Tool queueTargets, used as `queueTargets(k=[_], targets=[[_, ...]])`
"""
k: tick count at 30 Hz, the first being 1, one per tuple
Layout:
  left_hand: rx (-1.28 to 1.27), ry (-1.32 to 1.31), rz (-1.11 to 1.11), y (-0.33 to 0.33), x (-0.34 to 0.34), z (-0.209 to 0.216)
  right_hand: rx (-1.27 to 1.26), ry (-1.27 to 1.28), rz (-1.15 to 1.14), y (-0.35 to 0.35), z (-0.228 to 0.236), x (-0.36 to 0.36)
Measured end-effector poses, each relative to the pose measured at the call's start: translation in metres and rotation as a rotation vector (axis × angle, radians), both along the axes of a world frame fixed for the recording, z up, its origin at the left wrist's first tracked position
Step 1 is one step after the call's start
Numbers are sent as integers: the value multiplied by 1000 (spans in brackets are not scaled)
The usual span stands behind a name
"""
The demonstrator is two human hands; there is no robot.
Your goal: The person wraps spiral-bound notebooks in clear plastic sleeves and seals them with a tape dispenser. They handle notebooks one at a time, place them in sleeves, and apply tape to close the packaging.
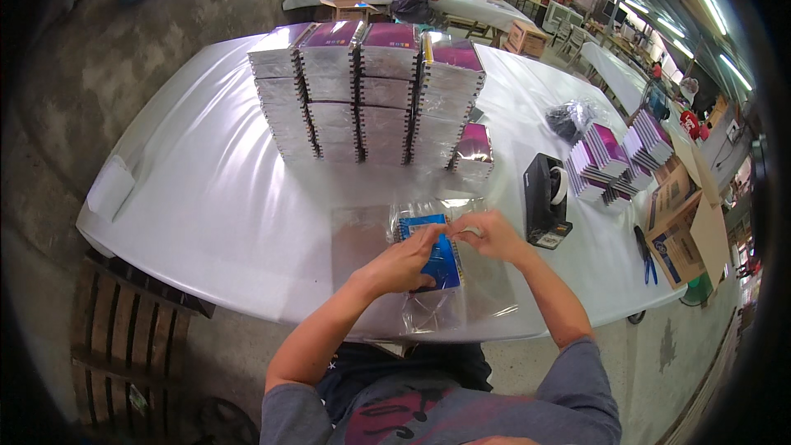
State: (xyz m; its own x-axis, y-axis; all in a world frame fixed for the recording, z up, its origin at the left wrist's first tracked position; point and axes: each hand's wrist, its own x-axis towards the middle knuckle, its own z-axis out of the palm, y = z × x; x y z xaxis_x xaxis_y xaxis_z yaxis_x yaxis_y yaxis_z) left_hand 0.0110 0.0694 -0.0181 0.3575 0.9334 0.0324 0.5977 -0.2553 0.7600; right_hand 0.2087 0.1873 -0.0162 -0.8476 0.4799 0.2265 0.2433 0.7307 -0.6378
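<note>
A spiral-bound notebook [445, 270] with a blue cover lies at the table's near edge, on and among sheets of clear plastic film [488, 301]. Across its upper part rests my left hand [402, 264], fingers stretched out and the thumb on the cover. My right hand [491, 237] is closed in a pinch at the notebook's upper right corner, apparently on the film, though the fingertips partly hide it. The fingertips of both hands nearly meet there.
Tall stacks of wrapped spiral notebooks [386, 86] stand beyond my hands. To the right are a black device with a white handle or roll [547, 202], loose notebook piles [606, 156], blue-handled scissors or pliers [644, 254] and an open cardboard box [680, 227]. People work at far tables.
</note>
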Motion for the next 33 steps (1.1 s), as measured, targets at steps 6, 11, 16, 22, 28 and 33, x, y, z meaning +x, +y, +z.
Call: queueTargets(k=[6, 11, 16, 22, 28, 33], targets=[[-2, -1, -1, 1, -1, -2, 326, -128, 207, -10, 17, 10], [31, 17, -9, 0, -1, 2, 787, -400, 367, -15, 33, 16], [33, 30, -10, 2, 1, 0, 793, -413, 410, -11, 26, 31], [23, 70, -17, 4, 2, 0, 935, -489, 509, -2, 12, 33], [45, 34, -68, 5, -4, -6, 755, -375, 400, 17, -1, 33], [-30, 77, -52, 7, 2, 2, 461, -147, 238, 20, 4, 33]])
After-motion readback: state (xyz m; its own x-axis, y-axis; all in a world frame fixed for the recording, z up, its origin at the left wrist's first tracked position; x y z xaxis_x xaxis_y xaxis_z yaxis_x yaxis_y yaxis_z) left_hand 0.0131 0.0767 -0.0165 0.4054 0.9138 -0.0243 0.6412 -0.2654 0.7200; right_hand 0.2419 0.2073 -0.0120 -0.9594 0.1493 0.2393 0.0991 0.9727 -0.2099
